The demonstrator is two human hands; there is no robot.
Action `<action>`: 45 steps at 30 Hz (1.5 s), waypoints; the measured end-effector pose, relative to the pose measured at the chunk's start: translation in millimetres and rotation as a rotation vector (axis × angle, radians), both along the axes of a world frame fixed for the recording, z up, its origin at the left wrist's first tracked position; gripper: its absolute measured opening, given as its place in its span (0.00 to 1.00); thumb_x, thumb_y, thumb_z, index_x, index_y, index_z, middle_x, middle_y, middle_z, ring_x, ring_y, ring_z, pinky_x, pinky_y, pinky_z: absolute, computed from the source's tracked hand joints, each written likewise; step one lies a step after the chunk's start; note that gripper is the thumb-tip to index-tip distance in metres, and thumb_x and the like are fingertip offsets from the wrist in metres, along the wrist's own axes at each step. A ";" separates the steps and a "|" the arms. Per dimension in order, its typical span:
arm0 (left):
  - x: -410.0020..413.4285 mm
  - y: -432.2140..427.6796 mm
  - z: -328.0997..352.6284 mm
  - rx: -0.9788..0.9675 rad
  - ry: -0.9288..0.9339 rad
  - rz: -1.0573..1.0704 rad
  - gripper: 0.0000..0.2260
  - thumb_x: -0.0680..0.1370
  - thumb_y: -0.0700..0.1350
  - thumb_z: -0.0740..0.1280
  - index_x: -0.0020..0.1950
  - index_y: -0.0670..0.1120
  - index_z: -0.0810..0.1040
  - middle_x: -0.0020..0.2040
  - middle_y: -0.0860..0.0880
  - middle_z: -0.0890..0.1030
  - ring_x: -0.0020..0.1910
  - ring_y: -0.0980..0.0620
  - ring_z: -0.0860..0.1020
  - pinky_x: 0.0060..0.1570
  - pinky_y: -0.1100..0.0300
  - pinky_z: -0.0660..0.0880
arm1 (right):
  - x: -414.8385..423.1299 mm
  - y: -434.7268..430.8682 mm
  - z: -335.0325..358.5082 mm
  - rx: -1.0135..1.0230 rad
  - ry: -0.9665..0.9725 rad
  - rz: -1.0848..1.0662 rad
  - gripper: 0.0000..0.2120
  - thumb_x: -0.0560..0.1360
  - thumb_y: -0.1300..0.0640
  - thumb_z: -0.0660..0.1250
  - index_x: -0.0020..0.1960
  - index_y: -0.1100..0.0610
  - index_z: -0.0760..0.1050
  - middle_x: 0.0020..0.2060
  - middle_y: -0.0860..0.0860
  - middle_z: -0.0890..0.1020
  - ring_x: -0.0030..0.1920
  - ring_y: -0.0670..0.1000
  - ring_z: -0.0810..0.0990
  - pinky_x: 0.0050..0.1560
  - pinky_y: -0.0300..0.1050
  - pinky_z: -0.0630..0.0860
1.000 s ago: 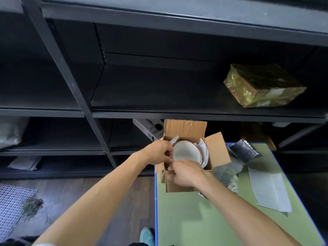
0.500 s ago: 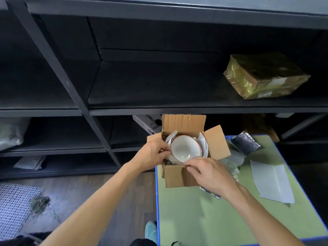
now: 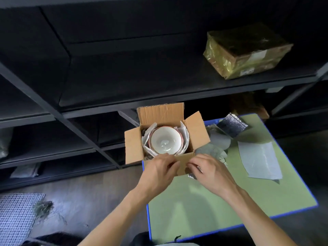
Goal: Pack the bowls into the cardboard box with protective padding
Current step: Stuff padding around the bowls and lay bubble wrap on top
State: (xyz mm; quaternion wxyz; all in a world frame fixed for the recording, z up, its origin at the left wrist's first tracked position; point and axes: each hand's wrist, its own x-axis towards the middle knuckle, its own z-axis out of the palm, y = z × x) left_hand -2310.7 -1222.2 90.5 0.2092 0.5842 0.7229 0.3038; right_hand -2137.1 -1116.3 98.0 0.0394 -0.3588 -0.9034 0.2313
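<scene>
An open cardboard box (image 3: 133,148) stands at the far left corner of the green table (image 3: 204,205). Inside sits a white bowl (image 3: 166,141) with a reddish rim, upright, with white padding sheets (image 3: 185,130) tucked around it; any bowls beneath it are hidden. My left hand (image 3: 158,172) and my right hand (image 3: 212,172) are both at the box's near side. Their fingers curl onto the near flap (image 3: 182,159), left fingers at its top edge, right fingers on its front face.
Dark metal shelving (image 3: 159,102) rises right behind the box, with a gold-wrapped parcel (image 3: 246,50) on it. On the table to the right lie a crumpled grey wrap (image 3: 212,151), a silver pouch (image 3: 231,125) and a white foam sheet (image 3: 259,160). A mesh mat (image 3: 16,215) lies on the floor.
Both hands have come out of the box and away from the bowl to the near flap. The left flap now lies spread outward, and the bowl sits uncovered in the box.
</scene>
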 end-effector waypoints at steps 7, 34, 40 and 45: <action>64.1 31.5 -1.1 -0.068 -0.003 -0.097 0.10 0.82 0.50 0.61 0.45 0.48 0.77 0.38 0.51 0.78 0.39 0.49 0.75 0.41 0.48 0.72 | 63.2 34.9 -14.8 -0.073 -0.069 -0.174 0.06 0.79 0.49 0.63 0.49 0.47 0.78 0.46 0.42 0.81 0.49 0.48 0.79 0.45 0.47 0.75; 136.8 100.9 3.9 -0.170 -0.066 0.183 0.29 0.80 0.53 0.65 0.78 0.53 0.57 0.62 0.46 0.72 0.56 0.45 0.75 0.54 0.54 0.72 | 112.1 132.7 11.0 -0.098 0.163 -0.206 0.10 0.75 0.60 0.63 0.51 0.46 0.75 0.34 0.42 0.75 0.37 0.46 0.72 0.40 0.43 0.66; 143.2 122.5 25.6 -0.092 0.009 0.063 0.12 0.80 0.53 0.65 0.60 0.49 0.77 0.47 0.50 0.82 0.45 0.50 0.79 0.46 0.55 0.74 | 129.2 123.9 21.2 -0.091 0.190 -0.092 0.08 0.76 0.60 0.64 0.49 0.46 0.75 0.42 0.43 0.80 0.40 0.44 0.76 0.45 0.49 0.75; 141.7 127.0 32.5 -0.045 -0.186 0.029 0.04 0.80 0.45 0.66 0.49 0.48 0.80 0.37 0.55 0.79 0.38 0.58 0.75 0.41 0.61 0.72 | 136.7 121.0 27.4 -0.162 0.236 -0.075 0.05 0.74 0.49 0.67 0.50 0.41 0.73 0.43 0.40 0.81 0.39 0.44 0.78 0.44 0.43 0.76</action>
